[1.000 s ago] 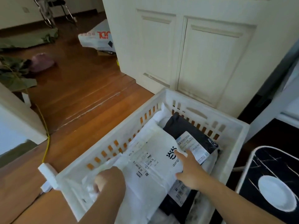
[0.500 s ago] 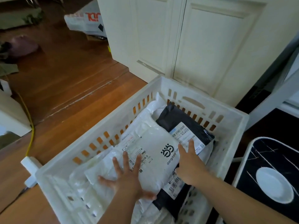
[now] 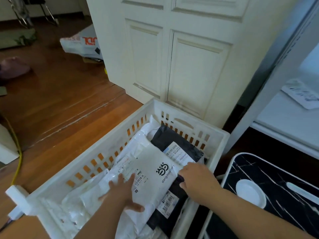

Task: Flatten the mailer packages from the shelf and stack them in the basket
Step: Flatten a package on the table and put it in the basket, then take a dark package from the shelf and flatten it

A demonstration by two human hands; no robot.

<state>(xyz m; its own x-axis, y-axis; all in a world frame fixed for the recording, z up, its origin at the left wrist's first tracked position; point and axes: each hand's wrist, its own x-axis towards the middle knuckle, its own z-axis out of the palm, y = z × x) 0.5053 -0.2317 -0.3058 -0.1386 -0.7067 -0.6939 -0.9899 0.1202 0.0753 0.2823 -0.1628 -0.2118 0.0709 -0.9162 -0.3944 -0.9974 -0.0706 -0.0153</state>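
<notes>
Flanking basket (image 3: pixel 222 144): cabinet doors (image 3: pixel 172 66), black-topped stool (image 3: pixel 269 187).

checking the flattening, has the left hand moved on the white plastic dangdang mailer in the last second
Yes. The left hand has moved from the near left corner of the white slatted plastic basket rightward onto the white dangdang mailer, now pressing flat beside its printed label.

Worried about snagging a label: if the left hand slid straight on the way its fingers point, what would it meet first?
The left hand lies flat on the white dangdang mailer, fingers pointing up-right. Sliding on, it would probably cross that mailer's printed label first, then reach the black mailer; depth is unclear.
</notes>
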